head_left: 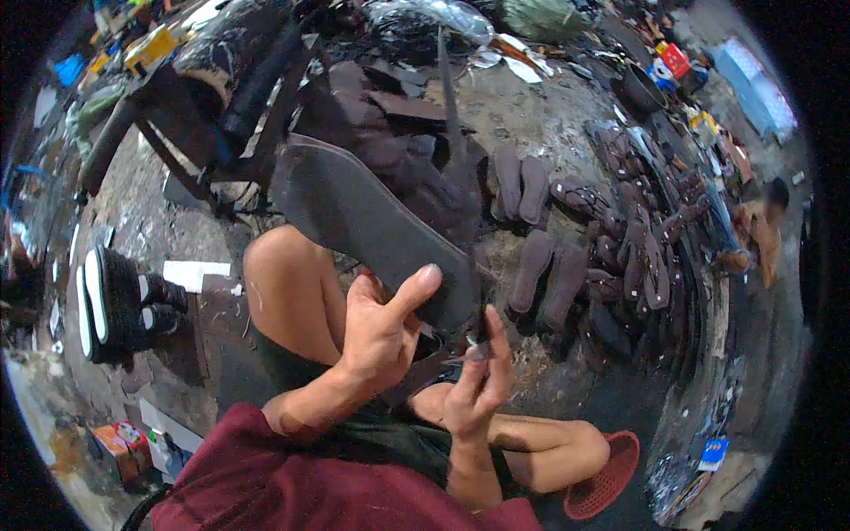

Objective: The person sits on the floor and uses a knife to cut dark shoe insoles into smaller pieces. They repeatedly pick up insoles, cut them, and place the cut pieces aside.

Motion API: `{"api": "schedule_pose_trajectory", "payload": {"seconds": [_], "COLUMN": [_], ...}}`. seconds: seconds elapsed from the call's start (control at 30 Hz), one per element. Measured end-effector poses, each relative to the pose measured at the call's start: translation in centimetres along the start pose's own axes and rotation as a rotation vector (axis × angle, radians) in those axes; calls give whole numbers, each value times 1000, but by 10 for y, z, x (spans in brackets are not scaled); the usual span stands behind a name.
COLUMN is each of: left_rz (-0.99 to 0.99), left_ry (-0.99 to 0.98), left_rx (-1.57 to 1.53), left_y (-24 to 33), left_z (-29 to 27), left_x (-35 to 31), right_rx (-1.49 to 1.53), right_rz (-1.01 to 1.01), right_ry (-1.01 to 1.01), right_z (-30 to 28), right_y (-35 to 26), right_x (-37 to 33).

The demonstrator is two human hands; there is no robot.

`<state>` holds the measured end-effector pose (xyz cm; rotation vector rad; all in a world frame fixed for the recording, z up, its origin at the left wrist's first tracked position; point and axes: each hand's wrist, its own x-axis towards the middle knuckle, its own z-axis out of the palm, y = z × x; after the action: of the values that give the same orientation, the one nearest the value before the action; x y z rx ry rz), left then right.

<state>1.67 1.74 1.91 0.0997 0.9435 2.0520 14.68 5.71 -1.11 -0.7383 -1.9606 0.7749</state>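
Observation:
A dark grey shoe sole [372, 208], with a paler line along its edge, is tilted up over my lap. My left hand [381, 323] is closed on its lower end, the thumb pressed on the flat face. Close by, at the sole's lower right edge, my right hand [478, 376] is closed in a pinch. Something small with a metallic glint shows at its fingertips, too small to name. A long, narrow dark strip [452, 115] runs from far above down toward the right hand; whether the fingers hold it cannot be made out.
Brown soles [533, 265] lie in pairs on the floor to the right, beside a heap of strapped sandals [642, 230]. Black shoes with white soles [106, 296] are on the left. A dark metal stand [212, 133] rises at upper left. A person [763, 226] is at far right.

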Motion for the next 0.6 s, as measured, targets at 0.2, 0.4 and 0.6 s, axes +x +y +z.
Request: {"api": "schedule_pose_trajectory", "payload": {"seconds": [0.2,0.4,0.6], "left_rz": [-150,-207,-185], "left_ry": [80,37,129], "left_rx": [11,116,189], "left_y": [6,5,4], "left_z": [10,-29,-45], "left_x": [1,-14,-30], "right_rx": [-41,-172,-21], "right_rz": [78,178,268], "right_ry": [9,-188,-432], "right_z": [-25,-55,-56], "right_y": [62,25,-3], "right_x": [-106,-111,-58]}}
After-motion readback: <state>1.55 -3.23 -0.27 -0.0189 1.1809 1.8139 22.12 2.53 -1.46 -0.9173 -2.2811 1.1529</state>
